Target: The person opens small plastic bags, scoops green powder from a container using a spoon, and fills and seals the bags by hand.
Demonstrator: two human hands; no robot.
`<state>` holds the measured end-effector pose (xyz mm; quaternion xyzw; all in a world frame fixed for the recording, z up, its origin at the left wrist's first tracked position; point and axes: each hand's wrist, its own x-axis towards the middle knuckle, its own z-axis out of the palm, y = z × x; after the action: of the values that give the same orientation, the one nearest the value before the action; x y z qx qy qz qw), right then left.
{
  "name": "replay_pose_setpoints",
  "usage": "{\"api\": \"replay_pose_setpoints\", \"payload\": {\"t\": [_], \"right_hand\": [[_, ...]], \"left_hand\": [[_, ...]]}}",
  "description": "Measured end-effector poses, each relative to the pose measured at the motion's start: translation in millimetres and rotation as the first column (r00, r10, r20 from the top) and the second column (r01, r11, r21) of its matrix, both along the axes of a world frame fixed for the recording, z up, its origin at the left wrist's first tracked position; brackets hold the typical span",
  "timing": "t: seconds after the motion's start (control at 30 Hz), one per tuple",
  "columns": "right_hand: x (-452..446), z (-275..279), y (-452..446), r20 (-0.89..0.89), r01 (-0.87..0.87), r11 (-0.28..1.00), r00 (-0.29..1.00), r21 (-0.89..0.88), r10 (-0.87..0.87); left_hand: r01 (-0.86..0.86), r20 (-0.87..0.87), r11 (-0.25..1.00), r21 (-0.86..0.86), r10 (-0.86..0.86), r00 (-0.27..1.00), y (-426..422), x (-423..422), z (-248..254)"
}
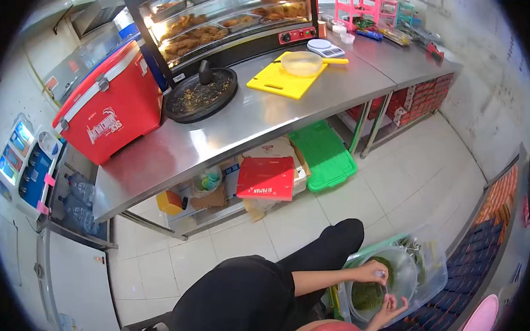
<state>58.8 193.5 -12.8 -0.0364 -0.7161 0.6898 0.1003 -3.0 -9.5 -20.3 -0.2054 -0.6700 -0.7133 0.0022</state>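
Note:
My left hand (371,271) reaches over a clear round tub (406,272) with green, paste-like contents (366,295). Its fingers are closed around a small clear, shiny plastic piece (381,274), whose exact kind is too small to tell. Just below it, my right hand (387,313) is at the tub's near rim. Thumb and forefinger are pinched together close to the lower end of the plastic piece, while the other fingers stick out. Whatever lies in that pinch cannot be made out. The tub sits in a larger clear plastic box (437,269), with green items in clear plastic beside it.
A steel table (315,108) holds a red cooler box (116,109), a stone mortar (200,97), a yellow cutting board (286,78), a kitchen scale (325,48) and a heated food cabinet (223,30). Below are a green lid (323,159) and a red box (265,177). Stacked cartons (470,269) stand at right.

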Motion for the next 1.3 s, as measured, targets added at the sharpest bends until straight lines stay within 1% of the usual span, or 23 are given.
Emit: {"api": "replay_pose_setpoints", "payload": {"t": [0.07,0.13,0.17,0.23,0.27,0.3,0.37,0.43,0.47,0.53,0.67,0.8,0.9,0.97,1.0,1.07,1.1,1.13,1.17,1.2,1.23,1.27,1.3], "right_hand": [[2.5,3.8,0.2,0.011,0.033,0.999,0.999,0.014,-0.033],[5.4,16.6,-3.6,0.032,0.012,0.998,0.999,-0.057,-0.010],[7.9,23.4,-7.2,0.024,0.015,0.998,1.000,-0.064,-0.014],[8.7,38.8,-18.0,0.049,-0.004,1.000,0.999,-0.024,0.005],[4.6,25.3,-11.2,0.040,-0.003,1.000,0.999,-0.028,0.004],[-0.6,4.5,1.7,0.008,-0.030,0.999,1.000,-0.036,0.031],[-4.8,-6.8,5.6,-0.032,-0.058,0.997,0.998,-0.046,0.057],[1.7,8.7,-10.7,-0.080,0.014,1.000,0.997,-0.024,-0.016],[-1.7,-2.4,-4.5,-0.086,0.016,0.999,0.996,-0.029,-0.018],[-8.7,-24.7,11.8,-0.208,-0.155,0.961,0.957,0.228,0.203],[-13.9,-12.1,8.8,-0.079,-0.148,0.966,0.983,0.211,0.168],[-16.8,-0.9,5.7,-0.008,-0.160,0.960,0.986,0.229,0.167],[-19.9,3.6,10.9,0.039,-0.184,0.937,0.983,0.298,0.181],[-23.3,9.8,18.1,0.075,-0.193,0.911,0.981,0.364,0.178],[-28.8,14.3,23.8,0.090,-0.185,0.904,0.983,0.385,0.163],[-50.5,29.9,31.3,0.117,-0.139,0.908,0.988,0.395,0.100],[-65.3,38.9,34.9,0.123,-0.106,0.913,0.990,0.394,0.062],[-77.2,55.9,32.4,0.141,-0.044,0.917,0.990,0.397,-0.013],[-84.8,71.9,26.4,0.137,-0.042,0.917,0.990,0.396,-0.014],[-89.7,93.9,15.3,-0.178,0.155,0.828,0.982,0.538,-0.068],[-91.7,104.6,10.1,-0.479,0.378,0.708,0.875,0.596,-0.064],[-92.7,103.8,10.4,-0.481,0.382,0.707,0.874,0.595,-0.068],[-95.8,101.1,9.6,-0.565,0.492,0.562,0.823,0.665,-0.051]], "left_hand": [[0.038,0.019,0.999,0.014,-0.039,0.999,0.7,1.9,-1.0],[0.082,0.066,0.994,0.070,-0.087,0.994,1.4,3.9,-2.3],[0.135,0.064,0.987,0.088,-0.141,0.988,2.5,3.8,-2.6],[0.143,0.010,0.987,0.070,-0.144,0.989,9.8,7.9,-7.3],[0.147,-0.036,0.987,0.061,-0.145,0.989,11.7,6.9,-9.6],[0.162,-0.012,0.986,0.041,-0.162,0.987,10.9,8.2,-4.2],[0.168,-0.028,0.985,0.047,-0.166,0.986,9.1,8.2,-0.5],[0.165,-0.031,0.986,0.035,-0.164,0.986,11.3,8.1,-4.4],[0.167,-0.037,0.986,0.028,-0.166,0.985,13.0,8.6,-6.2],[0.146,-0.078,0.989,0.001,-0.145,0.986,17.0,10.4,-9.6],[0.125,-0.037,0.991,-0.055,-0.127,0.991,21.0,10.1,-19.8],[0.122,-0.063,0.989,-0.088,-0.127,0.990,19.6,9.8,-24.1],[0.113,0.033,0.988,-0.104,-0.110,0.993,20.1,11.4,-26.4],[0.104,0.261,0.993,-0.061,-0.085,0.962,22.6,10.1,-30.9],[0.105,0.258,0.992,-0.063,-0.085,0.962,22.6,8.4,-33.5],[0.094,0.590,0.982,0.161,-0.172,0.789,20.4,1.8,-41.9],[0.096,0.587,0.983,0.158,-0.172,0.791,23.8,-1.2,-51.6],[-0.009,0.636,0.921,0.389,-0.261,0.727,29.4,-2.4,-63.6],[-0.136,0.654,0.802,0.582,-0.362,0.664,32.7,-3.6,-76.7],[-0.133,0.652,0.803,0.581,-0.362,0.666,31.7,-4.8,-87.9],[-0.141,0.629,0.755,0.641,-0.412,0.659,29.1,-5.6,-94.7],[-0.148,0.603,0.701,0.697,-0.461,0.651,29.2,-7.7,-101.0],[-0.143,0.600,0.702,0.697,-0.462,0.653,30.2,-8.3,-97.2]]}}
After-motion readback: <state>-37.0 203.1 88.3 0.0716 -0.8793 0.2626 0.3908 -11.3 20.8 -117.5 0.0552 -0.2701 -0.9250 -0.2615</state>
